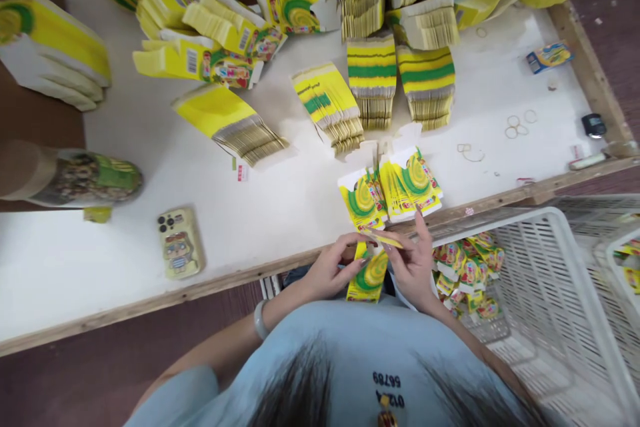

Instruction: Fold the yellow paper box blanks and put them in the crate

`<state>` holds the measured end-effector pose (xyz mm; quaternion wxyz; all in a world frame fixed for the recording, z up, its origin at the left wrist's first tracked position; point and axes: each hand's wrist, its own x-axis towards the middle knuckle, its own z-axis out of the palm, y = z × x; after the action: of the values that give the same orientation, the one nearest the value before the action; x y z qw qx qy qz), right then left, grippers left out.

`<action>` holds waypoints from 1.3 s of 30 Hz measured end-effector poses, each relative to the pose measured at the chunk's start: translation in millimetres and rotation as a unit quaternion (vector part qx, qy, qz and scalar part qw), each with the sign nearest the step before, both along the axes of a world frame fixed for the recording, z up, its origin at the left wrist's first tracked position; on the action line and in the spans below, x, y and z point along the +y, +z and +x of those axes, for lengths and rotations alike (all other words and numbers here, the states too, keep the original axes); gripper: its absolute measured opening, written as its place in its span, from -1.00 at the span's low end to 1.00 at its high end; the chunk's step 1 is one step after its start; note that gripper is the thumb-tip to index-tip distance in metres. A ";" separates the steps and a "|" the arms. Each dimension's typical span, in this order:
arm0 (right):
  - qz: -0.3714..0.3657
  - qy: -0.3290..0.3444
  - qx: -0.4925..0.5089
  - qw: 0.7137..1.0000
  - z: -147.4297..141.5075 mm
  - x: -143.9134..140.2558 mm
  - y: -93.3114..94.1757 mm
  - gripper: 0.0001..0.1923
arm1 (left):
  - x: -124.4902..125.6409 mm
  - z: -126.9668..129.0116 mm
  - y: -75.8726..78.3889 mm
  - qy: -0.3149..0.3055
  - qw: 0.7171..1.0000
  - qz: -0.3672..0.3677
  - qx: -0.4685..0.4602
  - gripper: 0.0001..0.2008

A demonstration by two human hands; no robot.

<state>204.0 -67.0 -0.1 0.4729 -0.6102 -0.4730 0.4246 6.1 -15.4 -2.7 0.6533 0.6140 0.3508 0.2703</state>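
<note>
At the table's front edge, a small yellow and green printed carton [369,281] is held between my two hands, close to my body. My left hand [331,268] closes on its left side, thumb across the front. The fingers and thumb of my right hand [414,267] pinch its upper right part, with the index finger raised. Whether the carton is fully opened out cannot be made out. Just beyond my fingertips lie two fanned piles of flat cartons, a left pile [363,199] and a right pile [411,181].
Several stacks of flat cartons [371,73] stand farther back on the white table [280,213]. A phone [179,243] and a filled jar [95,177] lie left. Rubber bands [515,127] and a small blue box [550,57] lie right. A white basket [565,273] below right holds made-up cartons [470,270].
</note>
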 end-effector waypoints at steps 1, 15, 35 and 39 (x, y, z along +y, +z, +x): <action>0.022 0.021 -0.015 0.999 3.1 0.2 0.1 -0.74 | -1.2 -0.6 -3.0 -0.001 1.000 -0.003 -0.001 -0.56; -0.146 0.113 0.105 0.977 5.2 4.2 26.4 -0.45 | 7.3 7.3 15.7 0.021 0.999 0.024 0.030 -0.52; -0.151 -0.091 -0.316 0.932 137.5 -37.9 37.4 -0.53 | 154.8 43.4 3.6 0.103 0.878 0.373 0.281 -0.49; -0.111 -0.108 -0.564 0.811 157.4 -38.7 46.0 -0.35 | 191.4 50.9 -2.2 0.046 0.881 0.373 0.288 -0.81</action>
<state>361.5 -105.7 45.9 0.0949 -0.8381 -0.5372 0.0012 57.0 176.0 -4.9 0.2330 0.8462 0.4244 0.2226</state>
